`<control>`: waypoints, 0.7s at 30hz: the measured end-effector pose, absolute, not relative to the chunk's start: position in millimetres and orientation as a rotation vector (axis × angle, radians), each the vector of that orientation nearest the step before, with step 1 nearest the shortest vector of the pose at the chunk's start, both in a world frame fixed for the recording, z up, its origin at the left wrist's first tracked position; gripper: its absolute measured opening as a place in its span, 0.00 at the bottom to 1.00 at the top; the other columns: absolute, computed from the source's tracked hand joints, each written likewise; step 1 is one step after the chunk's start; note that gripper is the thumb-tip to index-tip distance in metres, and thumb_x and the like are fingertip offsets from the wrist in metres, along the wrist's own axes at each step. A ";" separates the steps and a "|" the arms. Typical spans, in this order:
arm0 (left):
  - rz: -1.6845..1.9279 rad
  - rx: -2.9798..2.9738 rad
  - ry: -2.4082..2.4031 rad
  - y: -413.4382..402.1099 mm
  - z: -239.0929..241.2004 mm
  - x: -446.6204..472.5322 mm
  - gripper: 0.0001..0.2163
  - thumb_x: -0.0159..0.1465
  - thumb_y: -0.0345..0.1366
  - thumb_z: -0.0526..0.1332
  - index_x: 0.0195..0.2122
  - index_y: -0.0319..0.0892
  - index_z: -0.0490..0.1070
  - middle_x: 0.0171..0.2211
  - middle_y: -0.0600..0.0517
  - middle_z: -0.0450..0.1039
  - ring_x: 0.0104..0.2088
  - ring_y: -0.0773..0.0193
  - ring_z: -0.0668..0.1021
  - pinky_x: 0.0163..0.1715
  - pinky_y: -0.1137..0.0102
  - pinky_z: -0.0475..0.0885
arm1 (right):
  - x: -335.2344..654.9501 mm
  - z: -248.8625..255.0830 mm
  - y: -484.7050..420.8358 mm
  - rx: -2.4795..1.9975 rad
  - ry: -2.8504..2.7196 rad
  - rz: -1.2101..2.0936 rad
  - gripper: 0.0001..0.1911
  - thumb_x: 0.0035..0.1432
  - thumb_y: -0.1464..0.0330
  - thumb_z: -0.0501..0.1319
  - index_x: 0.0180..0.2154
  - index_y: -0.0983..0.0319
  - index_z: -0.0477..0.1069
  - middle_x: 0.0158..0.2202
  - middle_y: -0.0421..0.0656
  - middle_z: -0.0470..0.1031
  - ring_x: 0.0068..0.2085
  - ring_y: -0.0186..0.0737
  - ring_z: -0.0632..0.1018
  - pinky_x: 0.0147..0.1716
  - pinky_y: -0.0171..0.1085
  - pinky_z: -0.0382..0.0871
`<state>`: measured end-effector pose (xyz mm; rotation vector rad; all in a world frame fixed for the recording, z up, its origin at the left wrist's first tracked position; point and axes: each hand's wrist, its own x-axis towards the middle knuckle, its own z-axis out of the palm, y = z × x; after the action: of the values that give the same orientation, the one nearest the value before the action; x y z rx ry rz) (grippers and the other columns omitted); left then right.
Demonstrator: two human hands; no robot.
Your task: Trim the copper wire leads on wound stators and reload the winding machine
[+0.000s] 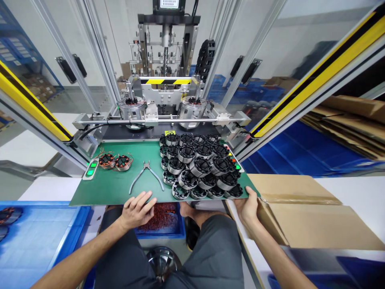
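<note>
My left hand lies on the front edge of a green work surface, its fingers stretched out and slightly apart. At the front right corner, my right hand rests against the edge with loosely extended fingers, some partly hidden. Just beyond my left hand are pliers with blue-grey handles spread apart. Several metal stator cores with black insulation are stacked in rows near my right hand. Two stators wound with copper wire, one beside the other, sit at the far left of the surface.
Behind the surface stands a machine with two metal fixtures, left and right. Green-lit buttons flank the work area. A blue tray is at left, cardboard boxes at right. Below is a blue bin of reddish scraps.
</note>
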<state>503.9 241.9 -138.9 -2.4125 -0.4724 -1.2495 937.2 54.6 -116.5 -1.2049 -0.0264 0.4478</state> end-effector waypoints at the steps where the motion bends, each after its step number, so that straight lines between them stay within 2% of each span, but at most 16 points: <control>1: -1.249 -2.412 -0.475 241.9 -138.8 503.9 0.21 0.69 0.40 0.76 0.64 0.59 0.85 0.57 0.54 0.92 0.66 0.57 0.85 0.78 0.61 0.61 | 937.5 -116.9 54.5 -1.207 -0.029 0.449 0.27 0.50 0.46 0.73 0.48 0.53 0.83 0.55 0.43 0.91 0.68 0.56 0.84 0.63 0.51 0.88; 8: -1.245 -2.404 -0.476 241.9 -138.2 504.4 0.21 0.70 0.40 0.75 0.64 0.59 0.84 0.56 0.55 0.92 0.66 0.58 0.85 0.78 0.60 0.61 | 937.7 -118.4 54.7 -1.205 -0.020 0.452 0.28 0.52 0.47 0.72 0.51 0.53 0.84 0.56 0.43 0.91 0.66 0.56 0.85 0.61 0.51 0.88; 12: -1.252 -2.402 -0.480 241.5 -136.8 505.0 0.19 0.71 0.40 0.75 0.62 0.60 0.85 0.56 0.55 0.92 0.65 0.57 0.85 0.78 0.60 0.61 | 937.9 -119.0 54.5 -1.214 -0.018 0.445 0.28 0.51 0.46 0.73 0.50 0.54 0.84 0.56 0.45 0.91 0.65 0.57 0.85 0.61 0.51 0.88; 21: -1.274 -2.397 -0.472 241.1 -133.7 507.4 0.15 0.75 0.41 0.72 0.61 0.57 0.86 0.52 0.53 0.93 0.57 0.58 0.87 0.76 0.61 0.62 | 939.2 -121.9 53.0 -1.193 -0.002 0.443 0.27 0.51 0.48 0.74 0.48 0.55 0.83 0.54 0.44 0.91 0.64 0.55 0.85 0.59 0.47 0.88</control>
<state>507.4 241.1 -133.7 -2.3968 -0.4718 -1.2735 939.2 53.0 -121.9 -1.1927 -0.0021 0.4433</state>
